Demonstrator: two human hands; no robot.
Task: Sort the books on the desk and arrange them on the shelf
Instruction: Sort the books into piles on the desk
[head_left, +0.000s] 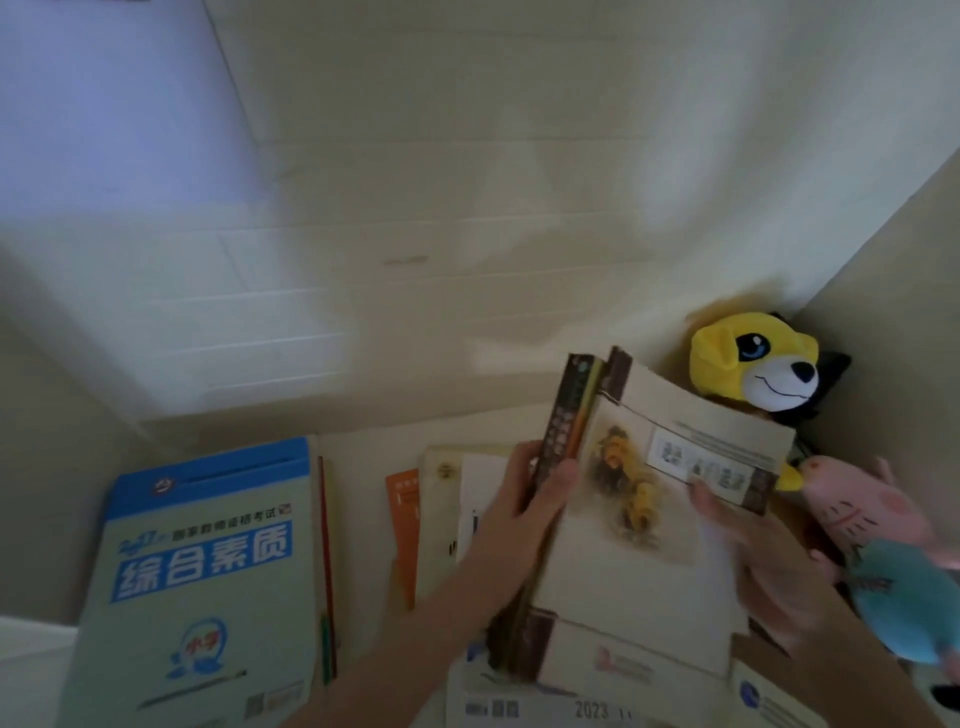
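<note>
Holds a cream book (639, 525) and a dark-spined book (569, 426) pressed side by side and tilted over the table (361, 519), the left hand (519, 504) with fingers (558, 483) clamped round the dark spine, the right hand (774, 577) with fingers curled on the cream cover's right edge. Has a blue workbook (208, 571) lying flat at the left and an orange book (402, 525) in a loose pile beneath the left hand. Shows a yellow plush dog (758, 364) just behind the held books and a pink plush (857, 509) beside the right hand.
</note>
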